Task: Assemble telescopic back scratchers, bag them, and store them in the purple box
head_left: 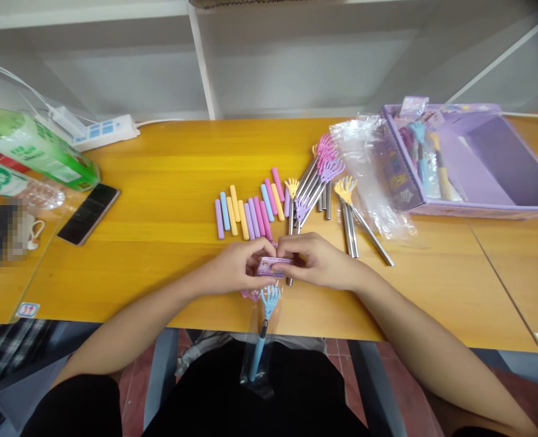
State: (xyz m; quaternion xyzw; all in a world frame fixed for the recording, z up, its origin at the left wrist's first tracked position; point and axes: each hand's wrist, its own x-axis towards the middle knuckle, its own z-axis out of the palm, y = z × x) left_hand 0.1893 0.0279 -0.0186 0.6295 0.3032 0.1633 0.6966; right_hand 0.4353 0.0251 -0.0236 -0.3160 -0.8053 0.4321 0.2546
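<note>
Between both hands is a small printed purple card (269, 267), at the top of a clear bag. Inside that bag hangs a blue back scratcher (265, 328), below the table's front edge. My left hand (241, 266) has its fingers closed on the card's left end. From the other side, my right hand (316, 261) pinches the card, thumb across its front. Just beyond the hands lie pink, purple and yellow scratcher heads on metal rods (314, 179). Left of them are several coloured handle tubes (250, 215) in rows.
A purple box (487, 209) holding bagged scratchers stands at the right, beside clear plastic bags (369, 176). On the left are a phone (90, 213), a green bottle (36, 149) and a power strip (107, 132). A shelf wall (296, 67) closes off the back.
</note>
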